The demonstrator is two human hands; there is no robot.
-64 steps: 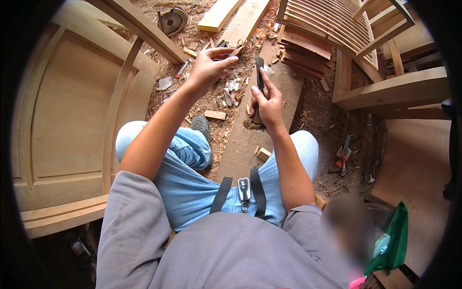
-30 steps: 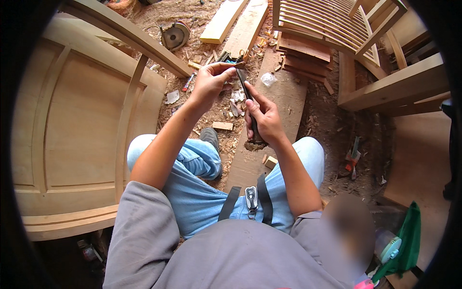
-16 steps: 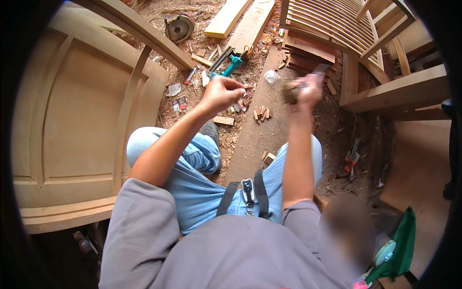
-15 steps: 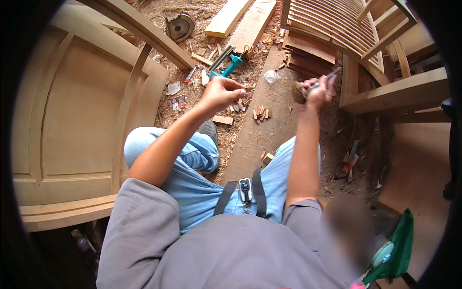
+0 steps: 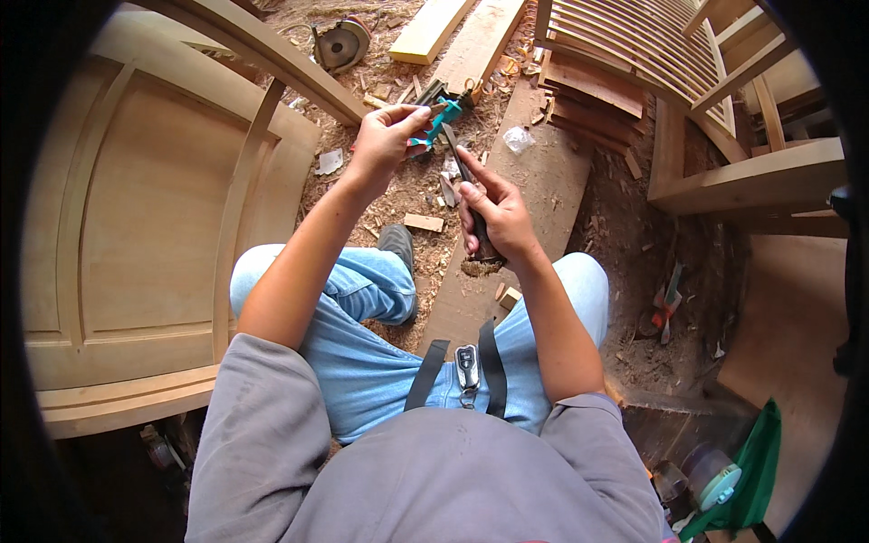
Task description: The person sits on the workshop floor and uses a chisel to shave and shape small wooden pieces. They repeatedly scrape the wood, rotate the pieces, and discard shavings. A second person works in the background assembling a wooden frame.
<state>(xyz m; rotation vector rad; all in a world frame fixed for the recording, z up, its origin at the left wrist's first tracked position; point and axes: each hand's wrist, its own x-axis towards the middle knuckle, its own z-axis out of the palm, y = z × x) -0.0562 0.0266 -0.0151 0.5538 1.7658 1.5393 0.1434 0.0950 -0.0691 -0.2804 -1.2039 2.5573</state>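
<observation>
My left hand [image 5: 386, 145] is raised near the middle, pinching a small wood piece [image 5: 437, 108] between thumb and fingertips. My right hand [image 5: 495, 214], lower and to the right, grips a dark chisel [image 5: 454, 143] whose blade points up toward the piece; the handle's frayed brown end [image 5: 482, 266] shows below my fingers. Whether blade and piece touch I cannot tell. Behind my left fingers a teal and black power tool [image 5: 445, 112] lies on the floor among scraps and shavings. A long board [image 5: 534, 190] runs beneath my right hand, with a crumpled clear bag [image 5: 519, 139] on it.
A panelled wooden piece [image 5: 149, 208] stands at the left, a slatted wooden frame [image 5: 634, 45] at the upper right, beside stacked planks [image 5: 588, 104]. A circular saw [image 5: 340, 45] and pale timber [image 5: 425, 27] lie at the back. A green cloth [image 5: 751, 452] sits at the lower right.
Half a second ago my right hand was out to the right with the chisel; it has come back toward the middle, under my left hand, which has risen slightly.
</observation>
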